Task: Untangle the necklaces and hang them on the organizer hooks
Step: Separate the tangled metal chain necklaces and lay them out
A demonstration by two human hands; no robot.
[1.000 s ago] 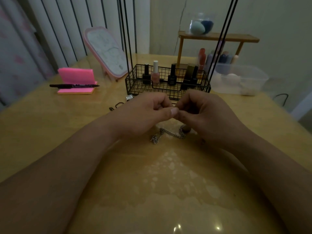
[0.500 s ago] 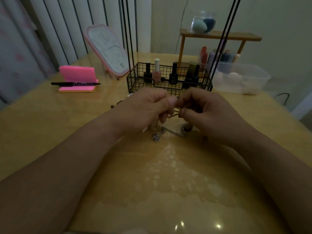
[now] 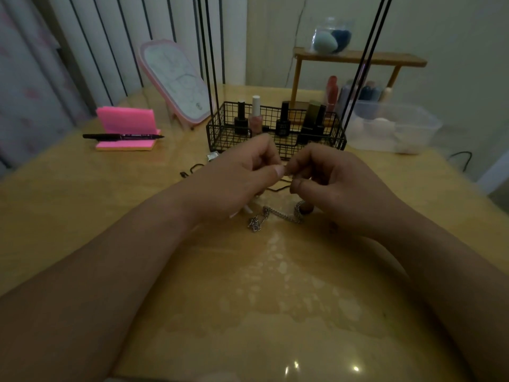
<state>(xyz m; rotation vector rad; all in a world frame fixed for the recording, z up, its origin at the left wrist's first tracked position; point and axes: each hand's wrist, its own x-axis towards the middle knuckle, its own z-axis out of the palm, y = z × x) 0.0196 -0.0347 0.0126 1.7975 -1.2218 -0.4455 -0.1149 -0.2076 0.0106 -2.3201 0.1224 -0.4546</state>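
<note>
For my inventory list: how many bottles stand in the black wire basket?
5, left to right: black-capped bottle, pink bottle, black bottle, then olive-capped bottle and dark bottle overlapping. Others may hide behind them.

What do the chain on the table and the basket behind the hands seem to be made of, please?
The chain looks like silvery metal, with small glinting links. The basket seems to be matt black coated wire, an open grid.
</note>
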